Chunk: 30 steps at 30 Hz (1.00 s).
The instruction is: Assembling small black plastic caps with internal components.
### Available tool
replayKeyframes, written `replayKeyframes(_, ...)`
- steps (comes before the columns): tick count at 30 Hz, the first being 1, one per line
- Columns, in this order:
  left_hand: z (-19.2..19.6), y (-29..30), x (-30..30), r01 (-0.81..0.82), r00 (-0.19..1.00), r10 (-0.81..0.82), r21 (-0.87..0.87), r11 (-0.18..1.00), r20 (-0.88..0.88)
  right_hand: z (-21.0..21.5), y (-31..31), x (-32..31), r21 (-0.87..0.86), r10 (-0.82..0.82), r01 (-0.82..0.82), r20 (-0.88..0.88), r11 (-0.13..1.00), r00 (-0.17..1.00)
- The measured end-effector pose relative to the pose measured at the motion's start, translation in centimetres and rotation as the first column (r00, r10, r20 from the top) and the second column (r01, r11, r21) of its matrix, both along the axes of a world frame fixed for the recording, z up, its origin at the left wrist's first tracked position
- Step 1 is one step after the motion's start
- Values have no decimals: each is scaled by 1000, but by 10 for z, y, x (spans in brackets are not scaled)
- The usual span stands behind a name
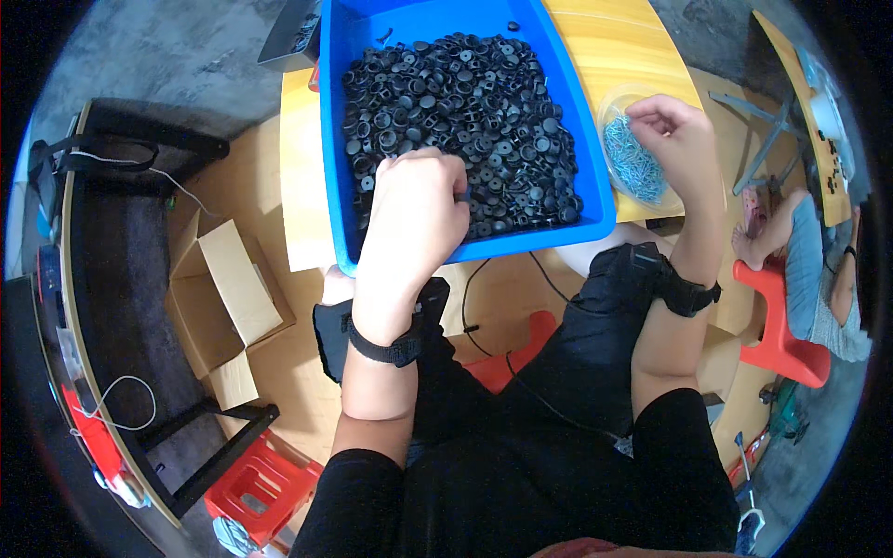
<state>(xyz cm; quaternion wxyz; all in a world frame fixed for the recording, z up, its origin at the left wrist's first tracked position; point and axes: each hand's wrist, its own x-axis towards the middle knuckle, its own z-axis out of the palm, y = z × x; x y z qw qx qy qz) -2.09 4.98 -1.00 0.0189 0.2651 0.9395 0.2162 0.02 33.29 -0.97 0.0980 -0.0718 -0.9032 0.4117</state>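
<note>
My left hand (420,200) is closed above the near part of a blue plastic tub (346,219). Its fingers curl down and away from me, so whatever they hold is hidden. Small round black plastic caps and rings (456,102) fill the tub in a loose heap. To the right, my right hand (677,139) hangs at the edge of a shallow clear dish (614,98). Thumb and fingers there are pinched together, and anything between them is too small to make out. Thin bluish metal screws or pins (633,160) lie piled in this dish.
Tub and dish stand on a yellow wooden table (619,42). A dark box (290,37) is at its far left. On the floor are an open cardboard box (228,288) and a red stool (263,488). Another person's leg (786,228) shows at right beside a red stool (786,325).
</note>
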Motion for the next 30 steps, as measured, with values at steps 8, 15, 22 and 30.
replayKeyframes(8,21,-15,7,-286,826,-371,882,374,425,38,-70,16,-753,208,-307,-226,582,951)
replayKeyframes(15,27,-22,25,-392,749,-487,893,220,449,39,-129,30,-697,257,-465,-389,545,885)
replayKeyframes(22,26,-31,27,-397,773,-461,900,182,435,42,-139,31,-562,226,-479,-461,674,858)
replayKeyframes(30,29,-39,30,-418,808,-370,888,189,459,43,-154,26,-220,283,-459,-541,861,792)
